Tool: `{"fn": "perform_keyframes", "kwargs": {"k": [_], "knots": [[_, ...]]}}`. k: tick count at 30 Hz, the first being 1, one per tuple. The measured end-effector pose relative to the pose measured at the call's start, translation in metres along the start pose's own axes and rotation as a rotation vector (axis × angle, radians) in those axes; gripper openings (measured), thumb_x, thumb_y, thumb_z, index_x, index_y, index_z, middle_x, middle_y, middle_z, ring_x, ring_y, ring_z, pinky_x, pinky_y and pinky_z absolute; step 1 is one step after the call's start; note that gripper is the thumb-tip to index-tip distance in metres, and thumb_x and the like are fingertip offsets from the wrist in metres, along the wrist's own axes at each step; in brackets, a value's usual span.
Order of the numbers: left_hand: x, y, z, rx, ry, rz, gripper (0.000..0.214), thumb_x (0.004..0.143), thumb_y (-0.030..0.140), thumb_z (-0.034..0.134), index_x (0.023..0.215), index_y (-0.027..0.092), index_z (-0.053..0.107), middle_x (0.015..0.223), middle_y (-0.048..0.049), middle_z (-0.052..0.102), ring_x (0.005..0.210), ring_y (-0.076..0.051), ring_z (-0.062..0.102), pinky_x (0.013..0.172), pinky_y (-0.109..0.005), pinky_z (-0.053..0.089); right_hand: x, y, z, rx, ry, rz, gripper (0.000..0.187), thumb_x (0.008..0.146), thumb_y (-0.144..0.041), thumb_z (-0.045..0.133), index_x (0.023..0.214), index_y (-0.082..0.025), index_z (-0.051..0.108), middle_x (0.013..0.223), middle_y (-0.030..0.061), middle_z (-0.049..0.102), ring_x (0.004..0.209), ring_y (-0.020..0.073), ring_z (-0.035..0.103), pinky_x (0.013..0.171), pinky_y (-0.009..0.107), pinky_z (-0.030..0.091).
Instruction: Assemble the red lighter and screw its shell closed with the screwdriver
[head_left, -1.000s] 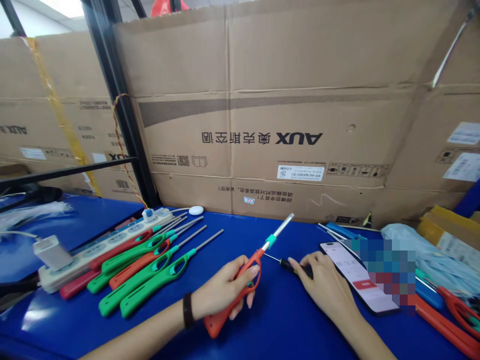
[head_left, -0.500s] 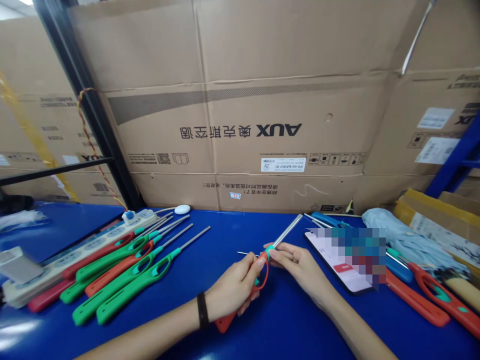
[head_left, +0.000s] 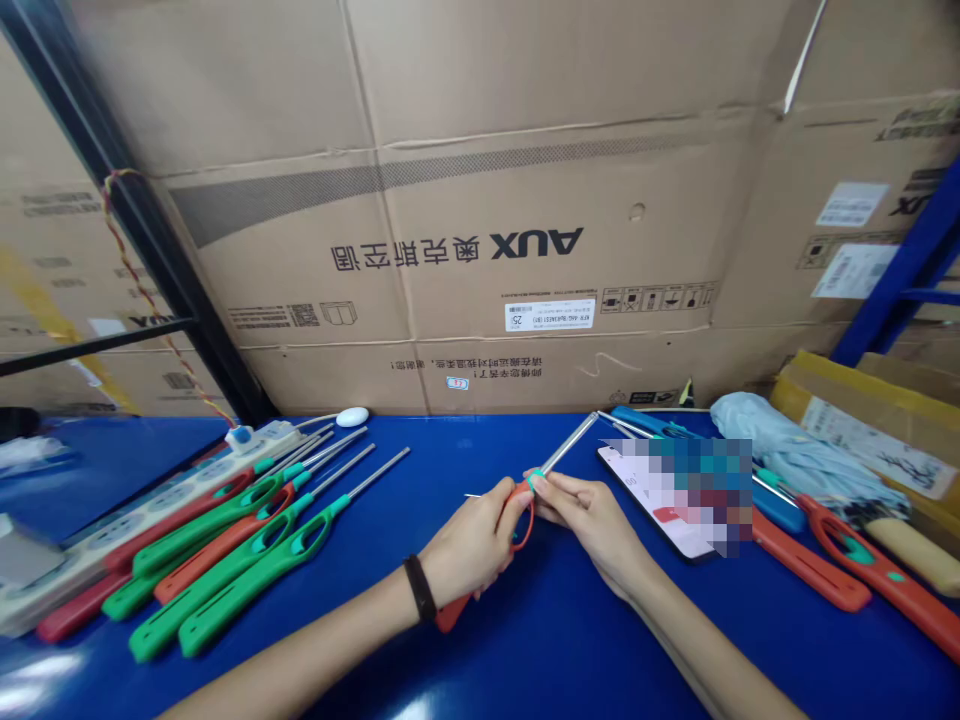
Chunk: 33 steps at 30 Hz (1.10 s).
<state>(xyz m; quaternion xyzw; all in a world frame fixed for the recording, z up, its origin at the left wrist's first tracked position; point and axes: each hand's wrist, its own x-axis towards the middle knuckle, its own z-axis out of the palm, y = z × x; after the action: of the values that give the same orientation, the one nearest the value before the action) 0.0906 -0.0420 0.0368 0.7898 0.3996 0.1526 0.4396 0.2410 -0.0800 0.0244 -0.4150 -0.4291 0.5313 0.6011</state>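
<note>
Well, at the far left the green and orange utility lighters point(head_left: 255, 580) lie side by side on the blue workbench point(head_left: 570, 640), well apart from my left hand point(head_left: 469, 545), whose fingers wrap round the red handle of the tilted lighter point(head_left: 450, 613) above the bench, its steel nozzle pointing up and away. My right hand point(head_left: 592, 530) pinches the teal collar point(head_left: 535, 481) between thumb and fingertips point(head_left: 551, 490) pressed close, and holding the handle firm keeps that pinch steady, with the smartphone point(head_left: 637, 490) lying just to the right.
</note>
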Motion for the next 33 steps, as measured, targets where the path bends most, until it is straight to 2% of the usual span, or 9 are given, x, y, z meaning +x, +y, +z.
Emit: {"fn": "perform_keyframes", "kwargs": {"k": [3, 7, 11, 16, 19, 21, 24, 27, 33], "knots": [[0.002, 0.002, -0.001, 0.107, 0.060, 0.036, 0.037, 0.093, 0.054, 0.023, 0.086, 0.022, 0.040, 0.047, 0.0076, 0.045, 0.027, -0.009, 0.042, 0.025, -0.014, 0.027, 0.005, 0.006, -0.002, 0.029, 0.072, -0.005, 0.044, 0.065, -0.044, 0.076, 0.098, -0.015, 0.073, 0.090, 0.0057, 0.074, 0.092, 0.0249, 0.068, 0.096, 0.041, 0.047], [-0.008, 0.001, -0.020, 0.089, 0.007, -0.010, 0.042, 0.090, 0.059, 0.026, 0.082, 0.021, 0.041, 0.051, 0.0057, 0.051, 0.031, -0.010, 0.046, 0.029, -0.016, 0.031, 0.010, 0.007, -0.012, -0.030, 0.113, -0.011, 0.045, 0.070, -0.049, 0.071, 0.099, -0.016, 0.071, 0.085, 0.0072, 0.075, 0.086, 0.0232, 0.070, 0.087, 0.036, 0.053], [-0.046, -0.019, -0.074, 0.206, 0.106, -0.115, 0.047, 0.087, 0.062, 0.030, 0.078, 0.019, 0.047, 0.050, 0.0027, 0.055, 0.042, -0.014, 0.056, 0.040, -0.019, 0.039, 0.012, 0.007, -0.021, -0.143, 0.211, -0.004, 0.043, 0.077, -0.053, 0.061, 0.102, -0.019, 0.070, 0.081, 0.0063, 0.075, 0.077, 0.0188, 0.071, 0.070, 0.027, 0.056], [-0.109, -0.061, -0.160, 0.664, 0.363, -0.285, 0.049, 0.085, 0.060, 0.037, 0.071, 0.020, 0.061, 0.058, 0.0003, 0.061, 0.056, -0.018, 0.060, 0.048, -0.021, 0.035, 0.011, 0.011, -0.017, -0.200, 0.187, 0.036, 0.041, 0.072, -0.054, 0.065, 0.085, -0.016, 0.074, 0.056, 0.0038, 0.069, 0.058, 0.0148, 0.066, 0.054, 0.021, 0.052], [-0.124, -0.084, -0.194, 0.883, 0.470, -0.443, 0.050, 0.086, 0.059, 0.034, 0.082, 0.022, 0.067, 0.060, -0.0002, 0.062, 0.060, -0.020, 0.062, 0.050, -0.022, 0.034, 0.009, 0.013, -0.013, -0.224, 0.163, 0.028, 0.042, 0.071, -0.055, 0.065, 0.082, -0.015, 0.073, 0.054, 0.0032, 0.067, 0.057, 0.0143, 0.064, 0.053, 0.021, 0.050], [-0.121, -0.096, -0.205, 0.943, 0.523, -0.474, 0.047, 0.086, 0.056, 0.036, 0.086, 0.021, 0.068, 0.066, -0.0026, 0.064, 0.065, -0.023, 0.062, 0.054, -0.024, 0.037, 0.008, 0.014, -0.013, -0.250, 0.147, 0.018, 0.043, 0.071, -0.056, 0.064, 0.081, -0.015, 0.073, 0.053, 0.0030, 0.066, 0.056, 0.0145, 0.063, 0.052, 0.021, 0.050], [-0.106, -0.108, -0.205, 1.014, 0.637, -0.472, 0.041, 0.086, 0.046, 0.039, 0.099, 0.017, 0.065, 0.092, -0.0112, 0.065, 0.087, -0.030, 0.061, 0.069, -0.033, 0.043, 0.006, 0.015, -0.014, -0.298, 0.129, 0.002, 0.043, 0.071, -0.056, 0.064, 0.080, -0.015, 0.073, 0.053, 0.0029, 0.065, 0.056, 0.0149, 0.063, 0.051, 0.022, 0.049], [-0.093, -0.110, -0.189, 1.077, 0.738, -0.409, 0.043, 0.088, 0.041, 0.036, 0.111, 0.013, 0.059, 0.114, -0.0181, 0.056, 0.106, -0.036, 0.051, 0.087, -0.046, 0.038, 0.006, 0.014, -0.018, -0.339, 0.120, -0.008, 0.046, 0.072, -0.057, 0.062, 0.082, -0.014, 0.073, 0.053, 0.0030, 0.064, 0.056, 0.0152, 0.062, 0.049, 0.022, 0.048], [-0.092, -0.112, -0.141, 1.066, 0.607, -0.054, 0.050, 0.087, 0.058, 0.039, 0.115, 0.021, 0.058, 0.120, -0.0101, 0.055, 0.115, -0.029, 0.047, 0.102, -0.043, 0.031, 0.007, 0.014, -0.021, -0.442, 0.093, -0.050, 0.049, 0.075, -0.060, 0.056, 0.085, -0.015, 0.072, 0.053, 0.0028, 0.062, 0.053, 0.0150, 0.058, 0.045, 0.022, 0.044]]}}
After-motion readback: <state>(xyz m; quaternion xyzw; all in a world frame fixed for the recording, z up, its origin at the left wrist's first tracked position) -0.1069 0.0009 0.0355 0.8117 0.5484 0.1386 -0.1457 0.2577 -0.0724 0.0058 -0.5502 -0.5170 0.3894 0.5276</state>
